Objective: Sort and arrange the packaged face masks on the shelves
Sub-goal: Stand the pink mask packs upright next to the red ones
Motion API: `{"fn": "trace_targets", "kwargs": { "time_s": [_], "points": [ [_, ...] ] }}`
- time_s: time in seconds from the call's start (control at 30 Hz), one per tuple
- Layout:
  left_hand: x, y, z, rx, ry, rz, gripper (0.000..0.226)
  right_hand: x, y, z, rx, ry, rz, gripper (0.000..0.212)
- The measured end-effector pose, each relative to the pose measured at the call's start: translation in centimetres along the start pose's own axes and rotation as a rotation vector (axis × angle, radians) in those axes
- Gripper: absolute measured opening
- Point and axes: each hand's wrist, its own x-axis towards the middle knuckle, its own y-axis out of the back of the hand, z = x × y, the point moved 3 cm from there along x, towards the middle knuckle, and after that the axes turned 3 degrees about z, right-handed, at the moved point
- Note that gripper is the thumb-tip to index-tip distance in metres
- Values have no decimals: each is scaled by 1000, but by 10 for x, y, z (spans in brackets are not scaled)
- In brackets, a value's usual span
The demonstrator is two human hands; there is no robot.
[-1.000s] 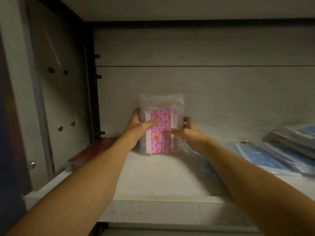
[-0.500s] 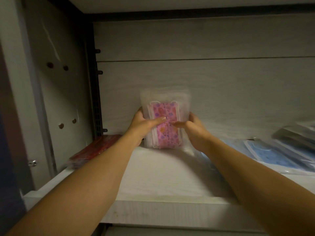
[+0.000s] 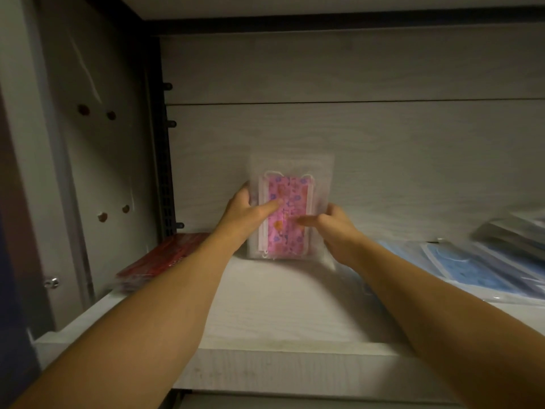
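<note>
A clear packet of pink patterned face masks (image 3: 290,190) stands upright on the pale shelf (image 3: 283,308), against the back wall. My left hand (image 3: 246,214) grips its left edge, thumb across the front. My right hand (image 3: 334,228) holds the right edge, thumb on the lower front. Flat on the shelf at the left lies a stack of red mask packets (image 3: 160,262). Blue mask packets (image 3: 472,270) lie spread out on the right, with darker packets (image 3: 513,234) piled behind them.
The cabinet's left side wall (image 3: 97,172) has peg holes and a dark slotted rail (image 3: 165,172) in the corner. The shelf above closes the space overhead. The shelf's front edge (image 3: 295,370) runs below my forearms.
The pink packet stays upright between both hands against the back wall. My right thumb has slid slightly lower on its front. The view has shifted a little.
</note>
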Motion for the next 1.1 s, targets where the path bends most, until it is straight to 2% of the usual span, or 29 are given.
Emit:
{"fn": "trace_targets", "kwargs": {
  "time_s": [0.07,0.17,0.23,0.33,0.43,0.53,0.6,0.7,0.83,0.93,0.97,1.03,1.1],
  "points": [
    [2,2,0,-92,14,27,65,-1,-2,-2,-17,4,-28,46],
    [5,3,1,-227,59,55,53,-1,-5,0,30,4,-14,50],
    [5,1,0,-176,73,24,38,-2,-6,1,38,-2,11,43],
    [5,2,-2,-90,86,-18,30,-4,-6,-1,24,10,32,35],
    [6,7,5,-117,51,52,18,-1,-1,-3,29,21,108,38],
    [7,13,5,-306,100,157,6,2,5,-4,67,0,135,38],
    [8,17,0,-332,119,159,11,1,8,-4,57,-37,101,36],
    [7,18,-5,-243,143,89,19,-1,8,0,18,-113,45,43],
    [4,12,-6,-300,230,22,12,0,5,4,5,-119,9,51],
    [-1,2,-9,-267,267,-136,44,0,5,6,-8,-106,18,40],
    [-3,-1,-10,-251,274,-168,47,0,5,5,-7,-99,36,36],
    [-3,-2,-10,-264,289,-171,44,2,8,4,11,-88,89,30],
    [0,1,-8,-340,327,-144,28,5,11,2,52,-88,127,36]
  ]
}}
